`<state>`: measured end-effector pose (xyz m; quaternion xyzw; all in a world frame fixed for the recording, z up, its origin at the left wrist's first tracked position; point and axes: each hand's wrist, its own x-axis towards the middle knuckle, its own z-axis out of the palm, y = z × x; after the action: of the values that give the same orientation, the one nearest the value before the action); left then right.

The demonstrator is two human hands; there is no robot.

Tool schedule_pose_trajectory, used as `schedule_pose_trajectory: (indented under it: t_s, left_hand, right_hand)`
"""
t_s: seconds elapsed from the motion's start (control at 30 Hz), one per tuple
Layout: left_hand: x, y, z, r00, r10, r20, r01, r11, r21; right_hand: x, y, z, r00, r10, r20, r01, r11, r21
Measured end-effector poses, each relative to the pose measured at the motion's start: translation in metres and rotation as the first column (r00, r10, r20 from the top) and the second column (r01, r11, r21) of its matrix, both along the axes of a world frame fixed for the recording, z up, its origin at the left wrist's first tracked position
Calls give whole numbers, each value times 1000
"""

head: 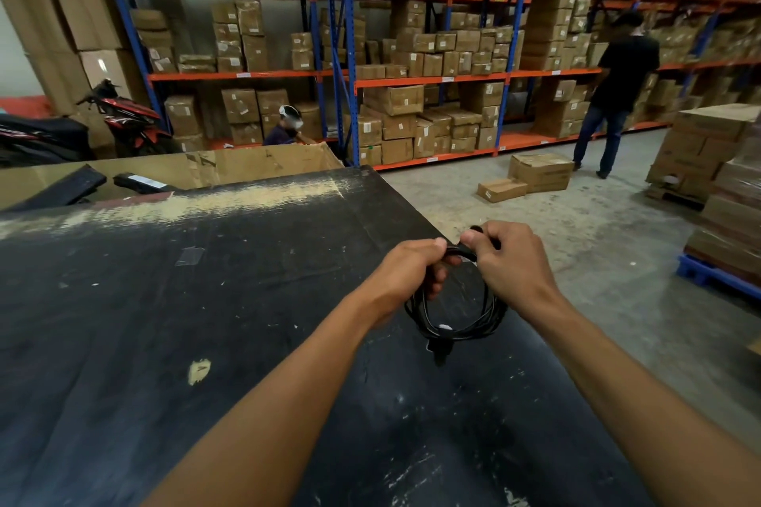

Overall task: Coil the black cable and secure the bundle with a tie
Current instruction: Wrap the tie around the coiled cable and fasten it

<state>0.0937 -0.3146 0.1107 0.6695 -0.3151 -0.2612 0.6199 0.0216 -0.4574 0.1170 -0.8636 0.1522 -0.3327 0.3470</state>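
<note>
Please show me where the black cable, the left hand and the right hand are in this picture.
black cable (465, 333): head view, lower arc of the hanging coil.
left hand (414, 265): head view, back of the hand.
right hand (508, 257): head view, back of the hand.

Two hands are in view, the left hand (412, 271) and the right hand (510, 263), and they hold one black cable (457, 325) wound in several loops. There is one black table (164, 342) and one big open carton (255, 164) behind it. Two other people are here: one crouching person (284, 131) and one standing person (622, 86). One red motorbike (123, 119) stands by what may be a second, darker machine (37, 136). Two loose boxes sit on the floor (a larger box (541, 171) and a flatter box (502, 189) touching it). There is one blue pallet (716, 278). The racking (432, 80) has three orange levels, holding many dozens of boxes.
</note>
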Motion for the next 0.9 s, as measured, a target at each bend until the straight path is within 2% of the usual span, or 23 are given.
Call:
schedule_pose_trajectory:
  t_s: [0.1, 0.2, 0.27, 0.43, 0.5, 0.57, 0.67, 0.73, 0.9]
  left_hand:
    - [3, 7, -1, 999, 47, 6, -47, 999, -10]
    - [5, 17, 0, 989, 108, 98, -111, 993, 25]
    - [4, 22, 0, 986, 120, 115, -124, 992, 32]
    - [-1, 31, 1, 981, 166, 97, -166, 986, -6]
    - [1, 36, 4, 973, 205, 110, -205, 979, -16]
    - [5, 46, 6, 966, 232, 110, -233, 973, -10]
    - [9, 65, 7, 957, 284, 59, -283, 959, -25]
    - [13, 81, 8, 943, 332, -19, -333, 941, -60]
    - [16, 127, 17, 898, 385, -214, -415, 903, -114]
  right_hand:
    - [4, 4, -2, 1000, 13, 24, -15, 998, 54]
    - [8, 7, -1, 987, 162, -2, -159, 972, 173]
    - [10, 9, 1, 977, 213, -26, -205, 960, 192]
    - [20, 25, 1, 995, 97, -23, -95, 992, 82]
    - [24, 34, -2, 996, 87, 25, -90, 987, 135]
    - [26, 43, -4, 992, 121, 40, -128, 953, 274]
    - [27, 57, 0, 982, 187, -34, -152, 882, 447]
    - [26, 67, 1, 956, 288, -57, -220, 829, 514]
    - [26, 100, -5, 877, 467, -108, -372, 806, 461]
